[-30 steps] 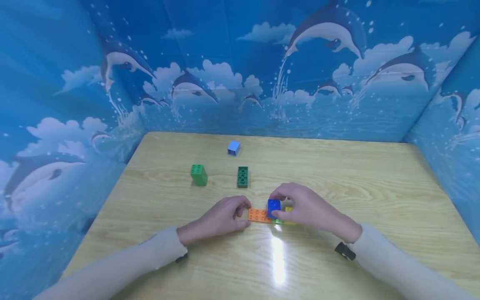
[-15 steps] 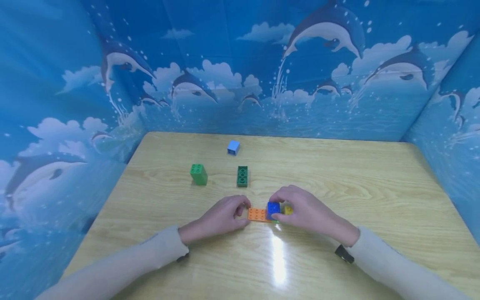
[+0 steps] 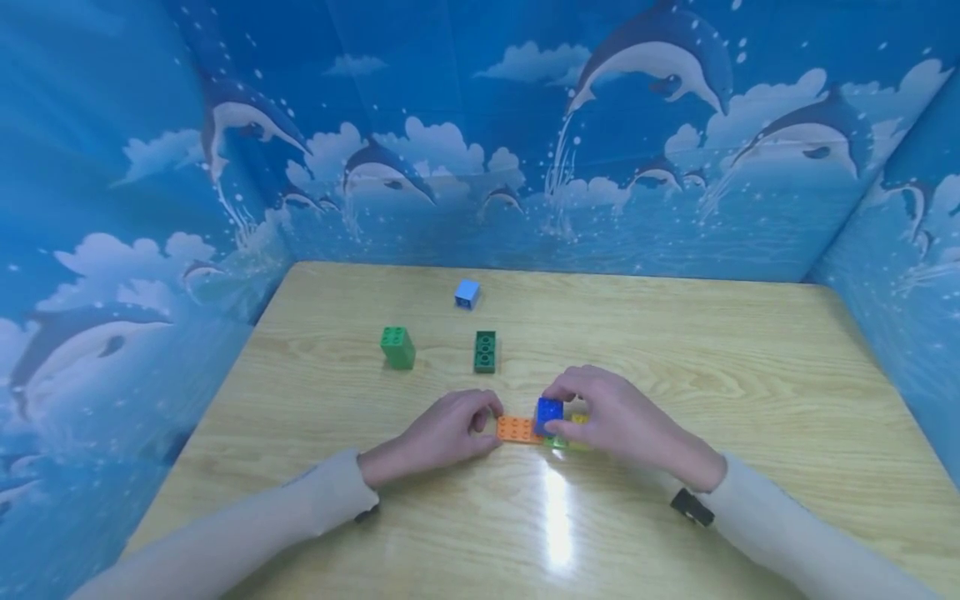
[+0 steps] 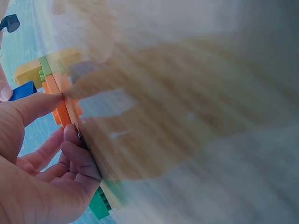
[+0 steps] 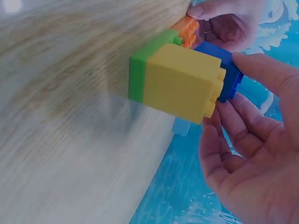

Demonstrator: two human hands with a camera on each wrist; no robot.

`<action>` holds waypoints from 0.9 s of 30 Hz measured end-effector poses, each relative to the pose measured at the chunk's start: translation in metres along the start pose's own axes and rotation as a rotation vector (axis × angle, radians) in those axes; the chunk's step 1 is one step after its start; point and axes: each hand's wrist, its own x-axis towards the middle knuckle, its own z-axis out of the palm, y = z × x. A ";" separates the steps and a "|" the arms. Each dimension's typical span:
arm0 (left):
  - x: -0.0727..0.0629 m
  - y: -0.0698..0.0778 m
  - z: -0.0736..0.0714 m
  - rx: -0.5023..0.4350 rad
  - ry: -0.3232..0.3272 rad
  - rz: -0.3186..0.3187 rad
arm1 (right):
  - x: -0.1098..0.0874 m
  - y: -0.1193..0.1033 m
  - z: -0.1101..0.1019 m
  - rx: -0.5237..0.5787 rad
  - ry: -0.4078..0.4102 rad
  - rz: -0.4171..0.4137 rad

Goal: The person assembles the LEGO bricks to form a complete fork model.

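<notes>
In the head view my left hand [image 3: 450, 429] steadies a flat orange building brick [image 3: 515, 429], thumb and fingers at its left end. My right hand [image 3: 626, 421] pinches a dark blue brick [image 3: 550, 414] between thumb and fingers, over the orange brick's right end. Whether the blue brick touches the studs beneath cannot be told. A flat light-green brick [image 5: 136, 77] adjoins the orange one and carries a tall yellow block [image 5: 180, 81], plain in the right wrist view. From the left wrist, the orange brick [image 4: 55, 100] shows between thumb and fingertips.
Beyond the hands, a dark green brick [image 3: 485, 352] lies with its hollow underside up. A tall green block [image 3: 398, 347] stands to its left, and a light blue brick [image 3: 467, 294] lies near the wooden table's [image 3: 675, 333] far edge. Dolphin-print cloth walls [image 3: 465, 217] surround the table.
My right hand dips slightly with the blue brick, then rises back a little, uncovering more of the yellow block. The left hand stays nearly still at the orange brick.
</notes>
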 end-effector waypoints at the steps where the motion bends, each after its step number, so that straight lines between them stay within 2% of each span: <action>1: 0.000 0.000 0.000 -0.004 0.000 0.004 | 0.000 -0.001 0.000 0.004 0.001 0.001; 7: -0.001 -0.001 0.000 -0.022 0.007 0.038 | -0.003 0.001 0.004 -0.027 -0.002 -0.063; 16: 0.000 0.000 -0.001 -0.017 0.005 0.018 | -0.005 0.001 0.012 -0.066 0.044 -0.090; 19: 0.000 0.001 -0.002 -0.023 0.004 0.014 | -0.005 0.002 0.014 -0.029 0.038 -0.065; 27: 0.001 0.001 -0.001 -0.043 -0.004 -0.017 | -0.005 0.011 0.019 0.174 0.010 0.027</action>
